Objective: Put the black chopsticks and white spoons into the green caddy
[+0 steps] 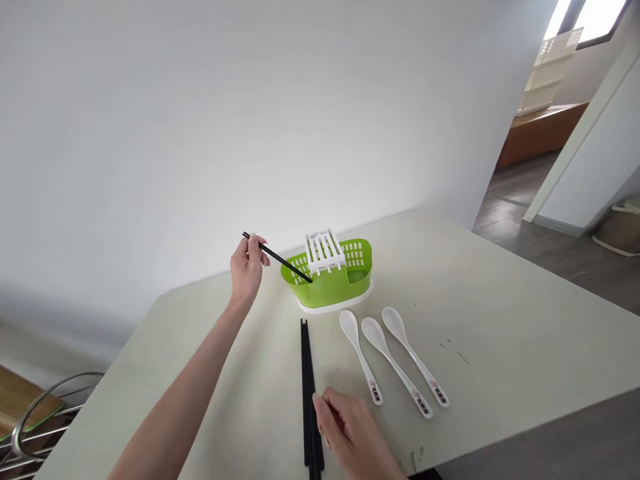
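Left hand (247, 267) left of green basket (327, 291), fingers pinching black chopsticks (283, 259), lower ends at basket's left part; right hand (353, 430) nearer than basket, fingers curled by loose chopsticks (307, 380), can't tell if gripping; spoons (375, 333) front-right of basket

The pale, flat-topped table (250, 407) stands along the plain white wall (250, 133). Near the wall sits the green oval plastic basket (330, 290), the white slotted rack (327, 265) across its middle. Left of it, the person's bare left hand (247, 263) holds slim black chopsticks (280, 259) slanting into the basket's left end. In front lie the long black chopsticks (305, 380); to their right, three white long-handled spoons (395, 364) side by side. The bare right hand (350, 427) is just right of the lying chopsticks.
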`<action>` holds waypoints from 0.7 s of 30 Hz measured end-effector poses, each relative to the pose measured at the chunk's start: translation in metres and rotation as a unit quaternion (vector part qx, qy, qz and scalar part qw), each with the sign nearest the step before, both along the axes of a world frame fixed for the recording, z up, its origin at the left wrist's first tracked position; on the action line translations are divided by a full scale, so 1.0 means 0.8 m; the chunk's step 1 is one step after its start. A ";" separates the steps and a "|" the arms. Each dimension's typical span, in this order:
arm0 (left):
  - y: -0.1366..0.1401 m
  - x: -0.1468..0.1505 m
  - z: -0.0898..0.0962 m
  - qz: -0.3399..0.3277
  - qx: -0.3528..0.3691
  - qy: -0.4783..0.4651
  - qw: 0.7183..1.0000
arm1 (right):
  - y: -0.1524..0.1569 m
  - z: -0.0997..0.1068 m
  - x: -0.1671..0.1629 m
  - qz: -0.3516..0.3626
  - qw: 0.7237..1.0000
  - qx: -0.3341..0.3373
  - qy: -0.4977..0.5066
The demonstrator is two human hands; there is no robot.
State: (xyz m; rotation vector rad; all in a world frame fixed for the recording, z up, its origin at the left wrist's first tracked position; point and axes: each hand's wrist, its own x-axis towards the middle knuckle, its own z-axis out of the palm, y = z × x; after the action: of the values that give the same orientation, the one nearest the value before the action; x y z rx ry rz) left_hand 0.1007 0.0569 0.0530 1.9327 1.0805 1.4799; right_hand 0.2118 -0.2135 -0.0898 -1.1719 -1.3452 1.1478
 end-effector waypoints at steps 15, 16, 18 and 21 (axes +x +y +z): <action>0.052 -0.001 -0.028 -0.040 -0.041 0.036 0.998 | 0.004 -0.001 0.000 -0.017 0.999 0.023 -0.018; 0.054 -0.001 -0.028 -0.040 -0.041 0.035 0.998 | 0.004 -0.001 0.000 -0.016 0.999 0.024 -0.019; 0.055 0.000 -0.029 -0.041 -0.046 0.031 0.998 | 0.005 -0.003 -0.001 -0.014 0.999 0.026 -0.019; 0.058 0.002 -0.029 -0.048 -0.063 0.023 0.997 | 0.004 -0.004 -0.001 -0.014 0.999 0.022 -0.018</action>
State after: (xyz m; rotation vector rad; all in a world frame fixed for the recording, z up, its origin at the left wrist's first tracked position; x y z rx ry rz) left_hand 0.1025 0.1034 0.0297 1.9114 1.0581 1.2917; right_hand 0.2110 -0.2100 -0.0928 -1.1824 -1.3707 1.0763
